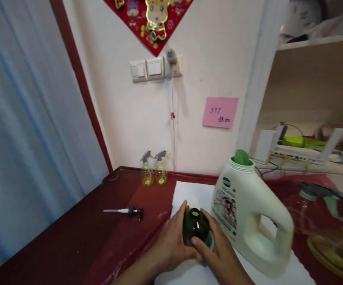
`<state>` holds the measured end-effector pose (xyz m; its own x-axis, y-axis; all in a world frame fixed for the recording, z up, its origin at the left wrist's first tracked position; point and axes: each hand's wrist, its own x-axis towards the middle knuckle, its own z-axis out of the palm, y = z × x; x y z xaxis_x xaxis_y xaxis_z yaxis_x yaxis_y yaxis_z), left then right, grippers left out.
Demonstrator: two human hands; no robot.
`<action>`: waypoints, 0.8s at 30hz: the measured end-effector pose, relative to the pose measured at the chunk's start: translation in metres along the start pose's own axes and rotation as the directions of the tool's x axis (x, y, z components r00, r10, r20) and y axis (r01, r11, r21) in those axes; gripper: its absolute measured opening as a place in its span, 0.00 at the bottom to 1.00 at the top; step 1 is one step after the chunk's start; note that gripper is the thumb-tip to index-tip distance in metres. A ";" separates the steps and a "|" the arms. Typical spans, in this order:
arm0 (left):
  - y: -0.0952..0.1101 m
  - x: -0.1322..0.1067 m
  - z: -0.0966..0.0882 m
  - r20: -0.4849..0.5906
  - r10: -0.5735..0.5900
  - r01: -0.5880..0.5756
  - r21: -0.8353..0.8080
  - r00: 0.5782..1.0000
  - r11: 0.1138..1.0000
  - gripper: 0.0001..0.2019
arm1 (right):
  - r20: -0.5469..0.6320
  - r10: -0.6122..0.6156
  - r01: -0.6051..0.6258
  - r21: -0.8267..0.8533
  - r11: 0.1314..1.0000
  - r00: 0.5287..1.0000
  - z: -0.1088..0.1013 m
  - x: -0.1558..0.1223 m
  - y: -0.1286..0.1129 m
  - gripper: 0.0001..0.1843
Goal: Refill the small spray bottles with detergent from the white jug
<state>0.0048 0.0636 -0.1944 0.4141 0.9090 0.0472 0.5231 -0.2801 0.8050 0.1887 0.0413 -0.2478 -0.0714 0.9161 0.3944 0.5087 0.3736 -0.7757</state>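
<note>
Dark green bottle [195, 227] held between left hand [171, 247] and right hand [219, 253], both spread around it; white detergent jug [245, 209] just beside, on paper sheet [192, 194].

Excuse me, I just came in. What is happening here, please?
A person is holding a dark green bottle between their left hand and right hand, just above a white sheet on a red-covered table. A white plastic jug stands right beside the hands. A pump dispenser head lies on the red cover to the left, and two small spray bottles stand near the wall.
</note>
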 end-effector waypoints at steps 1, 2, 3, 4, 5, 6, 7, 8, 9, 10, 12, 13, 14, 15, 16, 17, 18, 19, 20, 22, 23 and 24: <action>-0.001 -0.002 -0.007 0.029 -0.019 0.018 0.013 0.999 1.000 0.69 | 0.037 0.013 -0.013 0.010 1.000 0.999 0.001 0.000 0.006 0.35; -0.002 -0.005 -0.016 0.048 -0.027 0.025 0.045 0.998 0.999 0.70 | 0.062 0.020 -0.020 0.007 1.000 0.998 0.001 0.000 0.009 0.34; -0.004 -0.008 -0.028 0.046 -0.027 0.022 0.107 0.999 0.994 0.66 | 0.067 0.025 -0.024 -0.002 1.000 0.997 0.001 0.000 0.011 0.34; -0.007 -0.010 -0.042 0.022 -0.025 0.021 0.191 0.999 0.981 0.59 | 0.055 0.028 -0.028 -0.014 1.000 0.998 0.000 -0.001 0.011 0.34; -0.012 -0.013 -0.057 -0.022 -0.024 0.029 0.283 0.999 0.959 0.49 | 0.031 0.035 -0.034 -0.021 0.999 0.999 0.000 -0.002 0.009 0.34; -0.017 -0.016 -0.073 -0.091 -0.018 0.052 0.386 0.996 0.921 0.38 | 0.003 0.045 -0.045 -0.020 0.999 0.999 0.000 -0.004 0.007 0.33; -0.024 -0.018 -0.089 -0.148 -0.023 0.087 0.445 0.989 0.891 0.30 | -0.023 0.056 -0.056 -0.014 0.998 0.998 0.001 -0.005 0.003 0.33; -0.031 -0.020 -0.104 -0.192 -0.039 0.129 0.483 0.981 0.866 0.26 | -0.043 0.066 -0.066 -0.006 0.998 0.997 0.001 -0.006 0.000 0.32; -0.040 -0.022 -0.116 -0.223 -0.063 0.172 0.514 0.973 0.841 0.24 | -0.054 0.074 -0.074 0.000 0.997 0.996 0.002 -0.007 -0.003 0.32; -0.048 -0.024 -0.127 -0.248 -0.090 0.215 0.537 0.965 0.816 0.23 | -0.056 0.077 -0.077 0.002 0.997 0.995 0.003 -0.008 -0.006 0.32; -0.064 -0.027 -0.139 -0.271 -0.141 0.278 0.576 0.952 0.768 0.24 | -0.056 0.068 -0.069 -0.009 0.998 0.996 0.004 -0.008 -0.008 0.31; -0.071 -0.028 -0.142 -0.272 -0.160 0.296 0.591 0.949 0.751 0.24 | -0.056 0.059 -0.060 -0.020 0.998 0.997 0.004 -0.008 -0.007 0.31; -0.076 -0.030 -0.143 -0.268 -0.174 0.305 0.601 0.948 0.739 0.24 | -0.055 0.051 -0.053 -0.029 0.998 0.997 0.004 -0.008 -0.005 0.31; -0.081 -0.030 -0.143 -0.262 -0.181 0.308 0.606 0.948 0.733 0.24 | -0.050 0.046 -0.048 -0.037 0.998 0.998 0.004 -0.008 -0.003 0.31; -0.083 -0.031 -0.143 -0.258 -0.184 0.308 0.608 0.948 0.732 0.23 | -0.038 0.042 -0.043 -0.042 0.998 0.998 0.004 -0.008 0.000 0.32; -0.085 -0.031 -0.142 -0.257 -0.183 0.306 0.607 0.949 0.734 0.22 | -0.016 0.040 -0.041 -0.046 0.998 0.999 0.003 -0.007 0.004 0.32; -0.085 -0.030 -0.142 -0.259 -0.178 0.303 0.601 0.949 0.740 0.20 | 0.011 0.040 -0.040 -0.046 0.998 0.999 0.003 -0.007 0.006 0.33; -0.083 -0.029 -0.143 -0.263 -0.171 0.299 0.591 0.950 0.750 0.18 | 0.041 0.042 -0.041 -0.044 0.998 0.998 0.002 -0.007 0.008 0.34; -0.079 -0.028 -0.143 -0.268 -0.161 0.292 0.578 0.950 0.762 0.16 | 0.067 0.048 -0.045 -0.040 0.998 0.997 0.002 -0.007 0.009 0.34; -0.065 -0.025 -0.146 -0.275 -0.127 0.262 0.544 0.953 0.797 0.15 | 0.096 0.064 -0.062 -0.022 0.998 0.993 0.002 -0.007 0.008 0.35; -0.055 -0.023 -0.146 -0.286 -0.103 0.236 0.483 0.953 0.843 0.15 | 0.094 0.075 -0.074 -0.010 0.997 0.993 0.002 -0.007 0.005 0.35; -0.043 -0.021 -0.146 -0.305 -0.079 0.196 0.376 0.949 0.906 0.16 | 0.082 0.084 -0.084 0.003 0.996 0.993 0.002 -0.006 0.002 0.35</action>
<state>-0.1355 0.1016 -0.1440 0.1245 0.9789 0.1620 0.8349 -0.1916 0.5160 0.1882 0.0365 -0.2528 -0.0988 0.9530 0.2863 0.5104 0.2956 -0.8076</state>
